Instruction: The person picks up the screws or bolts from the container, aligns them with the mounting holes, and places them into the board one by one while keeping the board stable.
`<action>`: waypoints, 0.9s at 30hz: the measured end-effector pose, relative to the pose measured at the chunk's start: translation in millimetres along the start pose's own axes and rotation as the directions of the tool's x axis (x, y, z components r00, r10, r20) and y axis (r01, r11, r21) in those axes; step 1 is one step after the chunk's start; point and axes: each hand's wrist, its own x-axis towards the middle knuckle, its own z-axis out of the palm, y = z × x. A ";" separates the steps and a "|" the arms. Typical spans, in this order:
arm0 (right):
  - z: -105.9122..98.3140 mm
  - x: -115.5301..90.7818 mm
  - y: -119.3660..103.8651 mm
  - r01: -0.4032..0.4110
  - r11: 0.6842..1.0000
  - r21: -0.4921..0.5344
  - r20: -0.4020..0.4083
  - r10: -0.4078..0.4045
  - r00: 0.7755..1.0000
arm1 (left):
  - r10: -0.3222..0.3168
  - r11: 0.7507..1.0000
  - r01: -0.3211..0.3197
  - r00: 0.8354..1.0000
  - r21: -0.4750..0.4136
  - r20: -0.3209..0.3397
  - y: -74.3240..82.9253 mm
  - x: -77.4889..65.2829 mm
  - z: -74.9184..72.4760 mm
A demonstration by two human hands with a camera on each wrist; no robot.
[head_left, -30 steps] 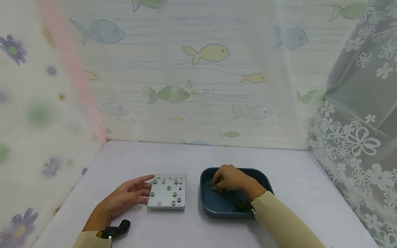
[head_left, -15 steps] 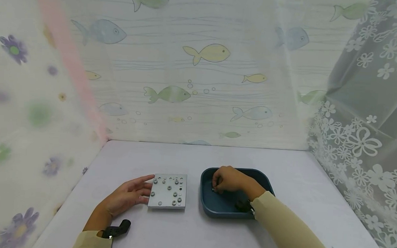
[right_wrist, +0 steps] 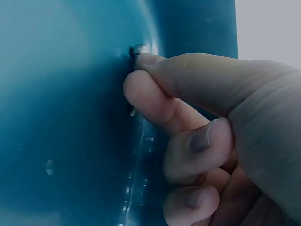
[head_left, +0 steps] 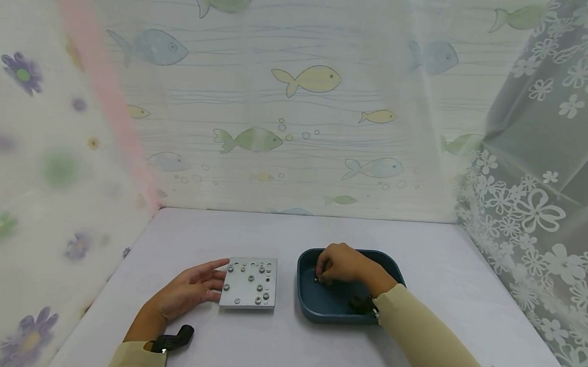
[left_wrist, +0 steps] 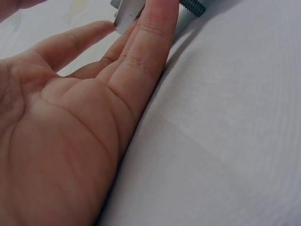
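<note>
In the head view, a square silver metal plate [head_left: 242, 291] carries several screws with round heads and some small holes. My left hand [head_left: 191, 291] is at its left side, fingers fairly straight, fingertips at the plate's edge. The left wrist view shows a dark threaded screw end [left_wrist: 194, 7] sticking out beyond a finger. To the right, my right hand [head_left: 342, 265] reaches into a dark blue tray [head_left: 334, 319]. Its thumb and forefinger pinch a small metal screw [right_wrist: 140, 48] inside the tray; the fingers hide most of the shank. The other fingers are curled.
The plate and tray stand side by side on a white table [head_left: 247, 345], with a gap between them. A fish-print curtain [head_left: 302, 118] hangs behind. Floral sheets close off the left and right sides. Each wrist wears a black strap device [head_left: 173, 339].
My right hand shifts only slightly in the tray, its fingertips staying at the screw. My left hand and the plate stay in place.
</note>
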 end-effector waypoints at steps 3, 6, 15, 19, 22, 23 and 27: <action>-2.1 -0.6 0.9 0.015 1.000 0.018 -0.007 -0.015 1.000 | 0.000 1.000 0.000 1.000 0.001 0.003 0.3 -0.5 0.1; -3.6 -0.7 1.6 0.033 0.999 0.028 -0.012 -0.033 0.999 | -0.010 1.000 0.010 1.000 0.003 -0.004 0.8 -0.8 0.2; -8.7 -2.4 -4.4 0.099 0.994 0.041 -0.050 -0.097 0.994 | -0.035 0.999 0.036 0.999 0.013 -0.028 0.2 -0.5 -1.4; -10.0 -2.5 -8.3 0.125 0.991 0.044 -0.073 -0.122 0.990 | -0.029 1.000 0.029 0.999 0.007 -0.016 -0.7 -0.3 -2.0; -10.3 -2.7 -10.8 0.133 0.990 0.041 -0.091 -0.128 0.988 | -0.017 1.000 0.017 1.000 0.004 -0.002 -1.5 0.0 -2.3; -10.5 -2.6 -11.6 0.134 0.990 0.037 -0.100 -0.130 0.986 | -0.015 1.000 0.015 1.000 0.004 0.000 -1.6 0.2 -2.4; -11.4 -1.5 -16.0 0.140 0.990 0.025 -0.136 -0.136 0.981 | -0.024 1.000 0.024 1.000 0.000 -0.009 -0.9 0.7 -1.8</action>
